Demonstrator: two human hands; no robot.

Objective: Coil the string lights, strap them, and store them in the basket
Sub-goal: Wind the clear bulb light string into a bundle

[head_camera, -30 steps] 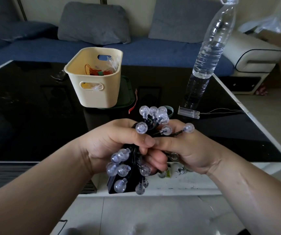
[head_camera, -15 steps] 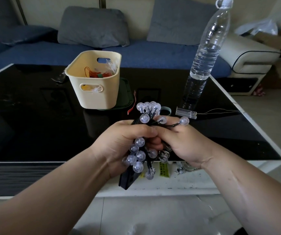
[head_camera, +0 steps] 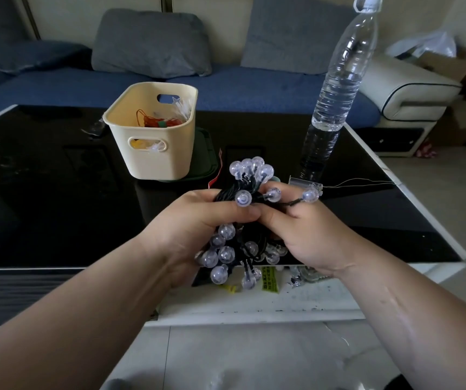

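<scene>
1. You held a bundle of string lights (head_camera: pixel 250 171), small clear round bulbs on thin dark cord, in both hands. It hung in the air above the near edge of the glossy black surface (head_camera: pixel 57 192). The cream plastic basket (head_camera: pixel 153 153) stood farther back on that surface, apart from the bundle.
2. The bundle looked light and floppy. The cord seemed limp, so loose loops would likely spring apart or snag on one another. The bulbs looked smooth and hard, and probably would crack if crushed.
3. The safest hold seemed to be around the middle, on the gathered cord rather than on the bulbs.
4. Your left hand (head_camera: pixel 198 220) was clenched round the bundle's middle, its fingers (head_camera: pixel 234 213) wrapped tight and the thumb pressed across the front. Bulbs spilled out above and below the fist.
5. Your right hand (head_camera: pixel 307 235) grasped the bundle's right side, fingers (head_camera: pixel 288 190) curled onto the cord. One bulb on a stray length stuck out past its knuckles.
6. Whether a strap was on the bundle could not be told.
</scene>
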